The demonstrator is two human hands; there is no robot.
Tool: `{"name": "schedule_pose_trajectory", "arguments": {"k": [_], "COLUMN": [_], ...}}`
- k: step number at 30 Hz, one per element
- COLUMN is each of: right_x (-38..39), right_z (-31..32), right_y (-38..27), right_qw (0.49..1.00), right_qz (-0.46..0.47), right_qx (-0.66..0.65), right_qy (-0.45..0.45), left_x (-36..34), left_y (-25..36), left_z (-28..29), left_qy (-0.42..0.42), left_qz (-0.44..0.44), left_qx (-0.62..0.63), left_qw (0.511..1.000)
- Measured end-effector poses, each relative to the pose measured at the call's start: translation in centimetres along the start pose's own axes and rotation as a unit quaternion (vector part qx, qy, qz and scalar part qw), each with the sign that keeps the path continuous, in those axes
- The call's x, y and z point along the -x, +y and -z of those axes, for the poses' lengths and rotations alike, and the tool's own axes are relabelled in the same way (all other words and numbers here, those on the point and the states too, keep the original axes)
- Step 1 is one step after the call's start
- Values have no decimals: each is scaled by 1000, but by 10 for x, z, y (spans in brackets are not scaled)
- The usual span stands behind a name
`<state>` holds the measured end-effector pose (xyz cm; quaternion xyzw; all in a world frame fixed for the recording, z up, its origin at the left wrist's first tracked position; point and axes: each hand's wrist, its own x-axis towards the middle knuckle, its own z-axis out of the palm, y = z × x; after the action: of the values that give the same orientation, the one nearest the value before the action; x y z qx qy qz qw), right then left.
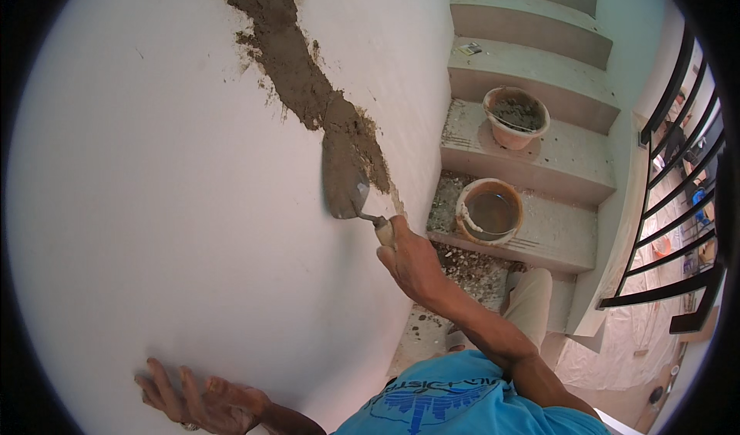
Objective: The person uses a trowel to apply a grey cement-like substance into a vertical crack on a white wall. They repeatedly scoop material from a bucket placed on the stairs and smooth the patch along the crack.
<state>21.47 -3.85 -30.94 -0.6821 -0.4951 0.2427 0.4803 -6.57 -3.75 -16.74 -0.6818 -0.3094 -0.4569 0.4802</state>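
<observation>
My right hand (412, 261) is closed around the handle of a trowel (344, 192). The trowel's blade lies against the white wall (193, 204), at the lower part of a rough strip of wet grey-brown mortar (289, 65). That strip runs from the top of the view down toward the blade. Some mortar coats the blade, and a bit of bare metal shows near its neck. At the lower left, my left hand (204, 404) is by the wall with its fingers spread and nothing in them; whether it touches the wall I cannot tell.
Concrete stairs (532, 57) rise on the right. One step bears a bucket of mortar (515, 119); the step below holds a bucket of murky water (489, 211). Crumbled debris (470, 269) litters the lower steps. Beyond a black railing (678, 204) lies a lower floor with a person (676, 130).
</observation>
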Motion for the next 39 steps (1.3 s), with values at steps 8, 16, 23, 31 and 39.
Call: {"name": "schedule_pose_trajectory", "arguments": {"k": [8, 16, 23, 31, 39], "right_x": [15, 3, 6, 1, -7], "right_z": [8, 10, 10, 4, 15], "right_y": [27, 11, 21, 12, 27], "right_qw": [999, 960, 970, 955, 989], "right_qz": [-11, -158, -96, -133, -44], "right_qx": [-49, -229, -222, -261, -138], "right_qy": [1, -36, -13, -43, 12], "left_x": [1, 1, 1, 2, 2], "left_y": [-1, -1, -1, -5, -5], "left_z": [2, 5, 1, 2, 4], "left_qy": [1, -5, 7, 6, 4], "left_qz": [-4, -4, -4, -9, -17], "left_qx": [-9, -22, -14, -28, -26], "left_qw": [1000, 1000, 1000, 1000, 1000]}}
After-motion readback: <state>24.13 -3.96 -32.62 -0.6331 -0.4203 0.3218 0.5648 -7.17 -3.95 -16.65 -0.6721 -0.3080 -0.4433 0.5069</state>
